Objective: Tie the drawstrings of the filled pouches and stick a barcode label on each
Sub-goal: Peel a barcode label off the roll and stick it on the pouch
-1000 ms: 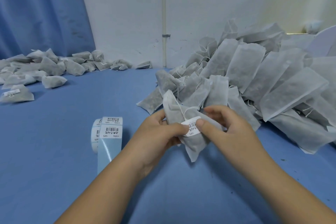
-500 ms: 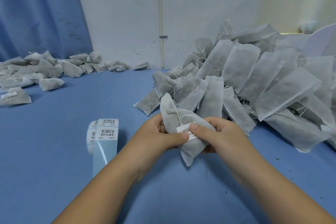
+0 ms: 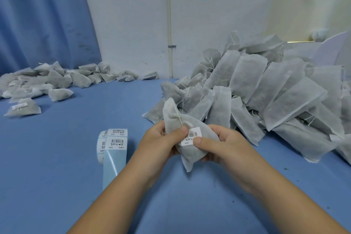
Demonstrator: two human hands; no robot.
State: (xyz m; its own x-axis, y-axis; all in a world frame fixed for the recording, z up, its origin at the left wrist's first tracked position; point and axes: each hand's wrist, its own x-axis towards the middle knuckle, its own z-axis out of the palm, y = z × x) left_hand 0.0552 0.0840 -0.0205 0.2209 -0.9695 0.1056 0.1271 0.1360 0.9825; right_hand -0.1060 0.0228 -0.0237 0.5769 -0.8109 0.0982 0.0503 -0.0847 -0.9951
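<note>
Over the blue table [image 3: 57,186]: filled pouch [image 3: 190,156], neck cinched by its drawstring [image 3: 178,117], held at centre.
Left hand [image 3: 161,142]: fingers curled round pouch, thumb beside barcode label [image 3: 191,136].
Right hand [image 3: 226,146]: grips pouch, thumb on label's lower edge.
Label roll [image 3: 114,144]: on table, left of hands.
Untied pouches [image 3: 266,97]: heaped right.
Labelled pouches [image 3: 38,83]: far left.

A packing workshop: heaped pouches [image 3: 266,89] (barcode label roll [image 3: 114,142] nearby).
</note>
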